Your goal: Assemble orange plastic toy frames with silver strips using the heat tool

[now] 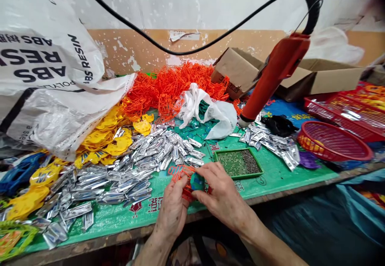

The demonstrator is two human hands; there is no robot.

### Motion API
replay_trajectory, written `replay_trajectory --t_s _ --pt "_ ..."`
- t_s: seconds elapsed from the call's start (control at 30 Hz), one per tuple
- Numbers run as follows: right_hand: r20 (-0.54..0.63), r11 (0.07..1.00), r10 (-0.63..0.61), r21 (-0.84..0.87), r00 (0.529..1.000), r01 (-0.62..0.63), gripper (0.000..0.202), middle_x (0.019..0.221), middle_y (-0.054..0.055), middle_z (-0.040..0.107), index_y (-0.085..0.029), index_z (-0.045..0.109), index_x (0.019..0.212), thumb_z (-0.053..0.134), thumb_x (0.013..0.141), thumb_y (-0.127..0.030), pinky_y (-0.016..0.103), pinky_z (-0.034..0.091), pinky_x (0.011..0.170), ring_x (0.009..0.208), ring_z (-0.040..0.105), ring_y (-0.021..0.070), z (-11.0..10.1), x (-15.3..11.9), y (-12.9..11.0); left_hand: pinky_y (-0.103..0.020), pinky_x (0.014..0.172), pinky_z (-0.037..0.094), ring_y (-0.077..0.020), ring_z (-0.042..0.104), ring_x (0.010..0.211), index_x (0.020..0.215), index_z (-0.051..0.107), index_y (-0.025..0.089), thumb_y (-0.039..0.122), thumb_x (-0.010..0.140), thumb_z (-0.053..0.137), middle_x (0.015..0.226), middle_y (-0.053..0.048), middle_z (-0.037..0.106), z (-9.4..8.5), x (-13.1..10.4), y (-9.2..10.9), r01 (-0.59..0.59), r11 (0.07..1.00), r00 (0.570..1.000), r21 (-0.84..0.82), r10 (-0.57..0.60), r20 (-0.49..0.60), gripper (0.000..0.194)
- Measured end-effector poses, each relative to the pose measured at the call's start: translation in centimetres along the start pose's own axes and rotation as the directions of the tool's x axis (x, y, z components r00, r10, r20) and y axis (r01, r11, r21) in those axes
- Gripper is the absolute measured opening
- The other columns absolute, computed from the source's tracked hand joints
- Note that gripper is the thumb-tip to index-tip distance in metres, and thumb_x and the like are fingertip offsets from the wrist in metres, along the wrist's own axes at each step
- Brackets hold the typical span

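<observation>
Head view, lower centre: your left hand (pixel 173 208) and right hand (pixel 221 195) pinch the orange frame (pixel 180 172) and teal piece (pixel 197 181) together — fingers curled, braced at the table edge (pixel 126 234) beside the green tray (pixel 239 163).

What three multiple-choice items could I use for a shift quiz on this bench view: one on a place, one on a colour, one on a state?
1. Where is the green tray of small dark bits?
A. Under the white sack
B. On the green mat, just beyond the right hand
C. Inside the red basket

2. What colour is the hanging power tool's body?
A. Orange-red
B. Blue
C. Silver

3. How do the hands stand?
A. Both flat on the mat
B. One raised to the cable
C. Both closed on an orange frame with a teal piece

Answers:
1 B: the green tray lies past the right hand.
2 A: the hanging power tool is orange-red.
3 C: the left hand and the right pinch the orange frame and the teal piece.
</observation>
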State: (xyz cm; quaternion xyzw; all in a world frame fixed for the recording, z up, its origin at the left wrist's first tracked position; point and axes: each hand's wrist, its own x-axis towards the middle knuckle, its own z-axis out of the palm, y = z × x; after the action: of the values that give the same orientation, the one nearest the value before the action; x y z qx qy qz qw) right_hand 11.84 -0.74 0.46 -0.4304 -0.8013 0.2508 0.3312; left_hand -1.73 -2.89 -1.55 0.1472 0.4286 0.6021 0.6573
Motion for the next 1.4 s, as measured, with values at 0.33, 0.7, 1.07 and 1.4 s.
replay_trajectory --t_s 0.33,0.7,1.07,1.4 --pt "0.003 0.995 0.058 0.081 0.998 -0.058 0.051 0.100 0.006 0.062 -0.020 0.063 0.120 0.072 0.073 -0.003 0.040 0.048 0.084 0.097 0.051 0.0238 0.4 0.0 0.1 -0.019 0.056 0.049 -0.0128 0.061 0.069 0.091 0.076 0.015 0.028 0.072 0.079 0.087 -0.004 0.073 0.2 -0.3 -0.6 0.007 0.999 1.000 -0.049 -0.008 -0.027 0.023" --pt "-0.017 0.986 0.129 0.107 0.992 -0.126 0.048 0.099 0.005 0.064 -0.023 0.067 0.116 0.074 0.073 -0.005 0.041 0.047 0.082 0.095 0.054 0.0239 0.5 -0.1 0.1 -0.017 0.058 0.051 -0.0112 0.062 0.068 0.087 0.078 0.017 0.025 0.075 0.077 0.082 -0.002 0.073 0.5 0.0 -1.0 -0.005 0.995 0.999 -0.103 0.008 0.031 0.015" --pt "-0.021 0.979 0.158 0.133 0.987 -0.153 0.039 0.097 0.005 0.064 -0.022 0.068 0.110 0.075 0.074 -0.009 0.039 0.047 0.082 0.094 0.055 0.0236 0.1 -0.3 0.7 -0.020 0.058 0.053 -0.0134 0.065 0.068 0.088 0.077 0.014 0.026 0.071 0.078 0.086 -0.004 0.076 0.6 0.1 -1.2 0.032 0.993 0.999 -0.112 -0.033 -0.011 0.021" --pt "-0.041 0.987 0.131 0.095 0.991 -0.126 0.045 0.099 0.006 0.064 -0.021 0.068 0.115 0.074 0.072 -0.008 0.041 0.048 0.083 0.095 0.055 0.0238 1.1 -0.2 0.5 -0.017 0.057 0.052 -0.0099 0.061 0.064 0.086 0.076 0.015 0.024 0.071 0.079 0.081 -0.001 0.072 0.3 0.2 -1.3 0.032 0.990 0.999 -0.137 -0.033 -0.001 0.018"
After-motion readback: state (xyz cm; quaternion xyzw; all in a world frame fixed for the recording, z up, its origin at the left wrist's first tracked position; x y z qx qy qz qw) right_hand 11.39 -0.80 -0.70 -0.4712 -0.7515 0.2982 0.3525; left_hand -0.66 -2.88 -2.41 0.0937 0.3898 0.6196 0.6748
